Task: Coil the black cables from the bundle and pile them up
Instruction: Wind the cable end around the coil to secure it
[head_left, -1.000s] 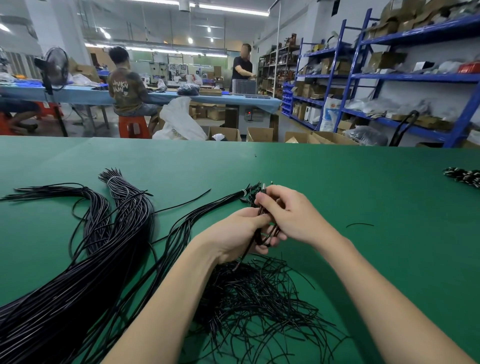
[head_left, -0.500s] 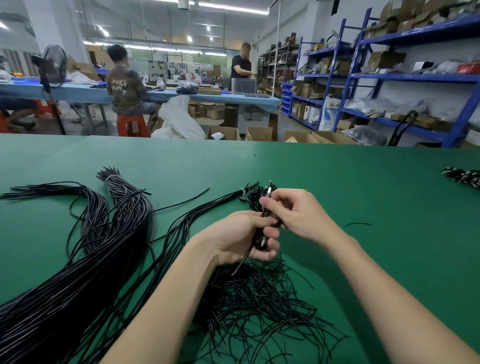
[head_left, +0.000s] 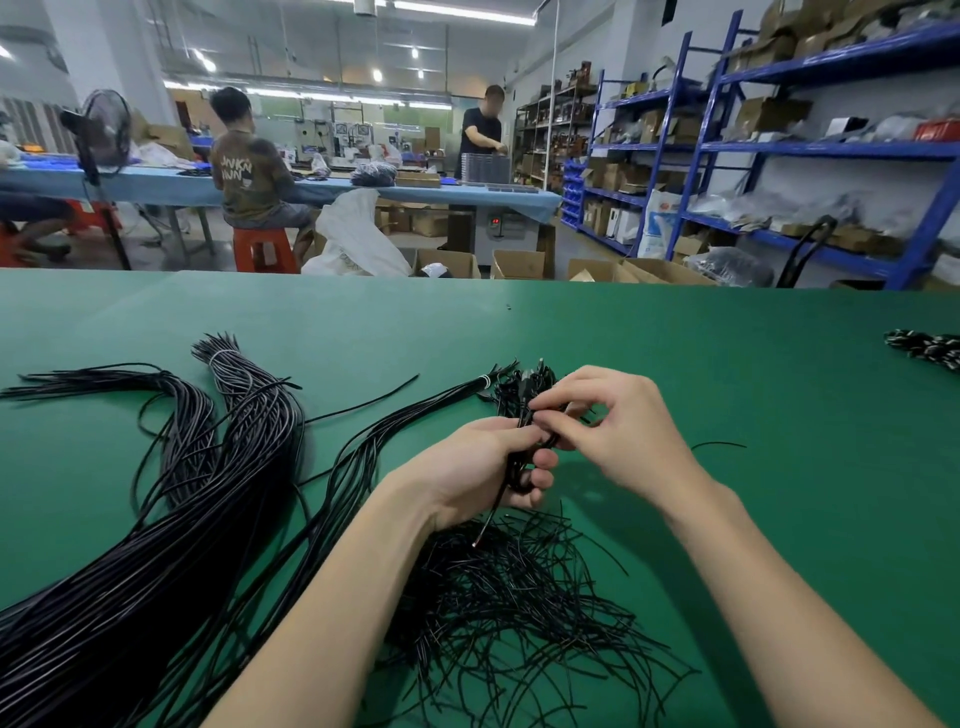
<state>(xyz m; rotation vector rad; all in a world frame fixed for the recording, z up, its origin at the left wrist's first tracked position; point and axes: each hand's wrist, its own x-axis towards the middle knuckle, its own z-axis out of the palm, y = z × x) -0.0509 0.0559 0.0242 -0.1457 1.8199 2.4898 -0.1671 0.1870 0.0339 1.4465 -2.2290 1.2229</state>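
The left hand (head_left: 467, 467) is gripping a small coiled black cable (head_left: 519, 467), its fingers (head_left: 540, 460) curled round the loops above the green felt-covered table (head_left: 779, 415). One loose end of that cable is hanging down from the fist and pointing toward a tangled heap of thin black cables (head_left: 509, 613), which is lying on the table just below both wrists. The right hand (head_left: 618, 431) is meeting the left at the top of the coil, with its thumb and forefinger pinching the cable there while the other fingers are arching loosely above. Just behind the two hands a cluster of black plug ends (head_left: 524, 384) is sitting on the table; it is belonging to a thin bundle of long black cables tied with a white band (head_left: 395, 441), which is running back toward the lower left. Farther left, a thick bundle of long black cables (head_left: 244, 415) is lying across the table, bound near its far end, and a second loose bundle (head_left: 171, 395) is fanning out beside it. A single short black strand (head_left: 719, 445) is lying to the right of the right hand, well apart from the heap. At the far right edge a black and white braided piece (head_left: 924, 347) is resting on the table. Beyond the table, a person in a brown shirt (head_left: 249, 176) is sitting on a red stool (head_left: 262, 249), and blue metal shelving (head_left: 831, 150) is holding cardboard boxes.
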